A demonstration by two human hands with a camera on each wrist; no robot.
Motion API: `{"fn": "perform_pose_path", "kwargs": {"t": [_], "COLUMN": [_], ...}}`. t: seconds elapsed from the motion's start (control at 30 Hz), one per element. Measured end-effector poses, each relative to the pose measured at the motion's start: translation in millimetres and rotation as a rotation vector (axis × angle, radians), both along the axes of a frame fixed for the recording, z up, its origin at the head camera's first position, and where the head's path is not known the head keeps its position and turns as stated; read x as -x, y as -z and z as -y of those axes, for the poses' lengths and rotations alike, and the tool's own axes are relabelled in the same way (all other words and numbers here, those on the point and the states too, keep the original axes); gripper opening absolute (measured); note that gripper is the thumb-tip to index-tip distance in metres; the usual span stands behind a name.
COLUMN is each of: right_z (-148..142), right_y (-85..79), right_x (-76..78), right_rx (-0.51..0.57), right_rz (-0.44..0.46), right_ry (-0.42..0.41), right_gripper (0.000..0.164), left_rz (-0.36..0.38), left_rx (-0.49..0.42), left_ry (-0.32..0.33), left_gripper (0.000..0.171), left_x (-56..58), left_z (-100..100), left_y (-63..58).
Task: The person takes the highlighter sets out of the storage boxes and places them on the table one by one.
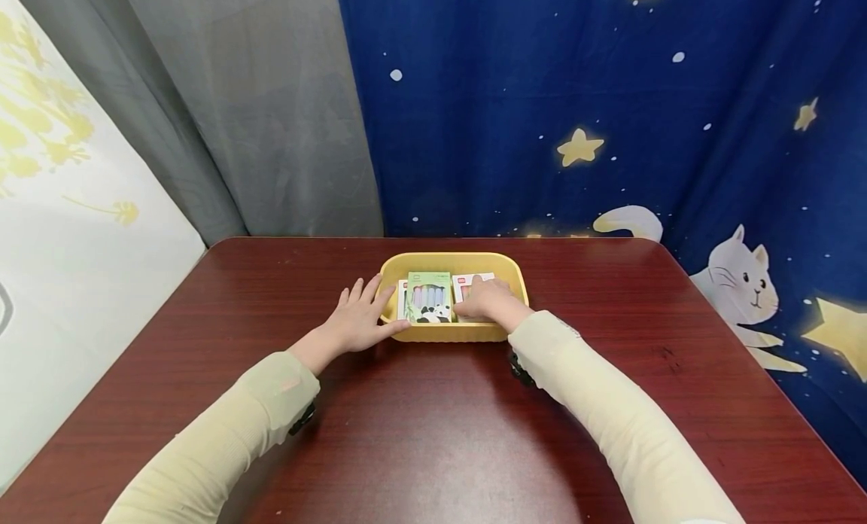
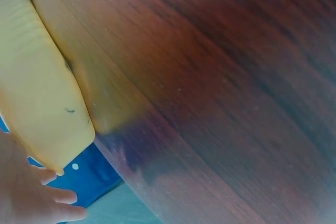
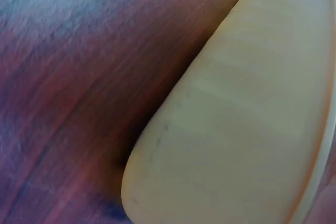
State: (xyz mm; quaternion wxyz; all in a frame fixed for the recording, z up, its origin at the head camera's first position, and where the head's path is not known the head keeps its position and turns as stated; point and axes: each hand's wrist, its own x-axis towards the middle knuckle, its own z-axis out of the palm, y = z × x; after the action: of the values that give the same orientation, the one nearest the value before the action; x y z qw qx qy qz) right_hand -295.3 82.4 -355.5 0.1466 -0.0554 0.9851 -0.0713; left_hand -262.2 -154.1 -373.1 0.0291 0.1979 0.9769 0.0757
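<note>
A yellow plastic basket (image 1: 454, 333) sits on the table and holds boxes. In it, a green box (image 1: 429, 290) with a panda picture and a window showing pastel sticks leans over another white box (image 1: 402, 298). My left hand (image 1: 359, 318) is at the basket's left end, fingers spread along the rim and thumb at the front edge. My right hand (image 1: 491, 302) reaches over the front rim onto a white box (image 1: 474, 278) with red print, covering its right part. I cannot tell whether the right fingers grip it. In the right wrist view the basket wall (image 3: 236, 114) fills much of the picture.
The dark red wooden table (image 1: 433, 426) spreads around the basket. Behind it hang a grey curtain (image 1: 271, 117) and a blue curtain (image 1: 474, 117) with stars. A white patterned cloth (image 1: 81, 245) hangs at the left.
</note>
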Motion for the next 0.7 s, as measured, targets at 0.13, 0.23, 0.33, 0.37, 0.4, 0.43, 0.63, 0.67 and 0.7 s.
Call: {"fn": "perform_pose_path", "kwargs": {"t": [0.13, 0.23, 0.33, 0.37, 0.4, 0.43, 0.63, 0.67, 0.7], "right_z": [3.8, 7.7, 10.2, 10.8, 11.3, 11.4, 11.7, 11.6, 11.3], "right_y": [0.9, 1.6, 1.1, 0.9, 0.7, 0.6, 1.0, 1.2, 1.5], "right_x": [-0.5, -0.2, 0.1, 0.0, -0.2, -0.2, -1.8, -2.0, -2.1], "right_rx": [-0.004, -0.010, -0.007, -0.004, 0.000, 0.005, 0.051, 0.060, 0.071], "right_rz": [0.001, 0.005, 0.009, 0.011, 0.010, 0.010, 0.010, 0.010, 0.010], "right_ry": [0.082, 0.153, 0.186, 0.190, 0.192, 0.196, 0.223, 0.227, 0.233], "right_gripper": [0.086, 0.091, 0.093, 0.094, 0.093, 0.093, 0.095, 0.095, 0.095], "left_rz": [-0.001, -0.004, -0.004, -0.004, -0.004, -0.003, -0.005, -0.007, -0.007], "left_rx": [0.001, 0.004, 0.002, 0.002, 0.002, 0.001, 0.001, 0.001, 0.001], "left_ry": [-0.002, 0.000, 0.001, 0.000, -0.001, -0.001, 0.002, 0.002, 0.003], "left_gripper": [0.085, 0.084, 0.084, 0.084, 0.084, 0.084, 0.084, 0.084, 0.084], "left_x": [0.5, 0.1, -0.1, -0.1, 0.1, 0.4, 1.3, 1.2, 1.2], "left_z": [-0.4, -0.7, -0.9, -0.8, -0.6, -0.5, 0.0, 0.1, 0.1], "left_y": [0.5, 0.1, 0.3, 0.6, 0.9, 1.3, 1.9, 1.8, 1.7]}}
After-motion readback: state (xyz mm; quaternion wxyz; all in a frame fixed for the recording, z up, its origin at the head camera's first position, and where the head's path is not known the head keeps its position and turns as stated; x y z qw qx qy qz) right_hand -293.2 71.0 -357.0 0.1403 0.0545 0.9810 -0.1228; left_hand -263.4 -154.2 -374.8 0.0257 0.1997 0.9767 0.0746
